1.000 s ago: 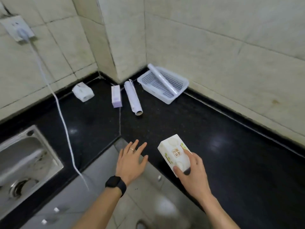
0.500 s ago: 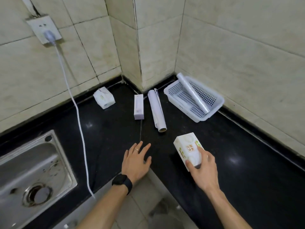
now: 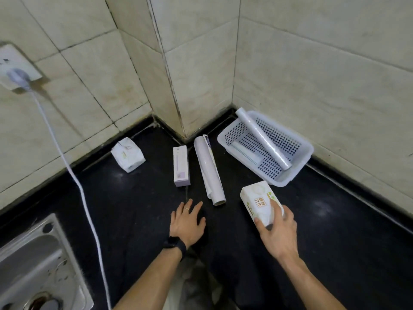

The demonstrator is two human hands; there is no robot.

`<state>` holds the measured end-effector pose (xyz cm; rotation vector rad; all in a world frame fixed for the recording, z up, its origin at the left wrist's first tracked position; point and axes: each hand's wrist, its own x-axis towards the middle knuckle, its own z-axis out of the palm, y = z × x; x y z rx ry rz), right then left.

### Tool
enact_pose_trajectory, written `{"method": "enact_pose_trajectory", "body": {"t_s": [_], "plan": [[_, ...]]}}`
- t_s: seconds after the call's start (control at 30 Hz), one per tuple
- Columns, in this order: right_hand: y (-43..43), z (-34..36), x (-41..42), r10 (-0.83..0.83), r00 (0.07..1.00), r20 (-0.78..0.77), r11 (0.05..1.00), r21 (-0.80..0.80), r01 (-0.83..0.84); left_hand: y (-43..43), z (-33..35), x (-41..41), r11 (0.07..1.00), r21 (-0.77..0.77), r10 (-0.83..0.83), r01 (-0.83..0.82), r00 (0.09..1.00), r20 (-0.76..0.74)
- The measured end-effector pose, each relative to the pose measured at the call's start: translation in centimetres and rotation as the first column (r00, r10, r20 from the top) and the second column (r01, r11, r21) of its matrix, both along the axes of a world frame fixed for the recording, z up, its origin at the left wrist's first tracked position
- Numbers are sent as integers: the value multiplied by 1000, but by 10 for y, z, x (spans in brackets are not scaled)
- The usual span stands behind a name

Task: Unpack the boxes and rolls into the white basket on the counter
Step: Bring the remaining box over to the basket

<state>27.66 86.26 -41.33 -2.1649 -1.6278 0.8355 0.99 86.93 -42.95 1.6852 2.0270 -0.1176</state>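
Note:
My right hand (image 3: 277, 233) grips a white tissue pack (image 3: 260, 202) with green print, held just in front of the white perforated basket (image 3: 297, 173) in the counter's back corner. A clear film roll (image 3: 262, 139) leans across the basket, and a flat box (image 3: 245, 151) lies inside it. My left hand (image 3: 186, 222) rests flat on the black counter (image 3: 134, 209), fingers spread, empty. Beyond it lie a long white roll (image 3: 209, 173), a narrow lilac box (image 3: 181, 165) and a second white pack (image 3: 127, 156) near the wall.
A steel sink (image 3: 33, 269) sits at the lower left. A white cable (image 3: 87, 209) hangs from a wall socket (image 3: 13, 70) and crosses the counter. Tiled walls close in the corner behind the basket.
My right hand has carried the tissue pack forward, closer to the basket. My left hand has slid forward onto the counter. The view has moved nearer the corner.

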Motion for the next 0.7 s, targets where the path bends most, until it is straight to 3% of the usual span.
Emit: {"method": "enact_pose_trajectory", "body": {"t_s": [0.37, 0.6, 0.7], "plan": [[-7, -35, -22, -53, 997, 63, 996, -65, 57, 6, -51, -16, 975, -135, -176, 177, 984, 22], [8, -23, -22, 20, 964, 264, 972, -232, 43, 8, -46, -20, 962, -145, -225, 230, 973, 49], [17, -10, -39, -14, 956, 294, 994, -104, 46, 21, -34, -30, 973, -20, -229, 231, 970, 88]]}}
